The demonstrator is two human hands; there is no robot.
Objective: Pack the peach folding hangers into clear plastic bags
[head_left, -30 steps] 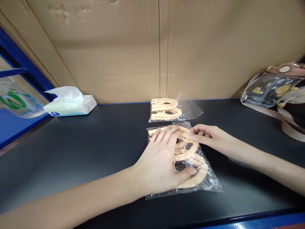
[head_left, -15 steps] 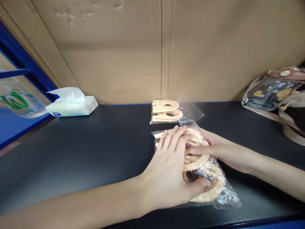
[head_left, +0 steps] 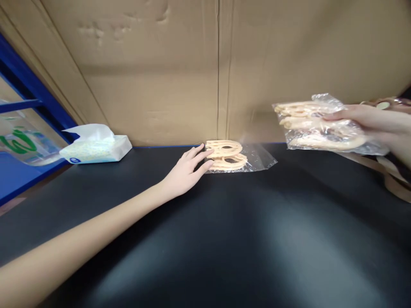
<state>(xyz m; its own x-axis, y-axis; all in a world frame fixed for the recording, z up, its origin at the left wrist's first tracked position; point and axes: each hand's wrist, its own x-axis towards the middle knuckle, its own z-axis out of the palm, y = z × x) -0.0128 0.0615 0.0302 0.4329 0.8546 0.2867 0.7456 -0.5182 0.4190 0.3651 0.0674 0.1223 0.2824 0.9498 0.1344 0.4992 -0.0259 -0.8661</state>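
My right hand [head_left: 369,122] grips a clear plastic bag of cream-coloured looped pieces [head_left: 316,124], held up in the air at the right. Its thumb lies over the top of the bag, and its other fingers are mostly hidden. A second clear bag with similar looped, pronged pieces [head_left: 229,163] lies flat at the back of the black table [head_left: 205,239]. Over that bag's left edge reaches my left hand [head_left: 186,171], fingers stretched and apart, fingertips on or just above the pieces. The exact kind of the pieces cannot be made out.
A tissue pack [head_left: 96,147] sits at the back left, beside a clear bottle with a green mark [head_left: 22,143] and a blue frame [head_left: 48,94]. Cardboard [head_left: 160,77] walls off the back. A pale strap [head_left: 362,161] lies at the right, partly behind my right arm.
My right hand has lifted the nearer bag off the table and carried it right and up. My left hand has let go of it and moved forward and left to the back bag.
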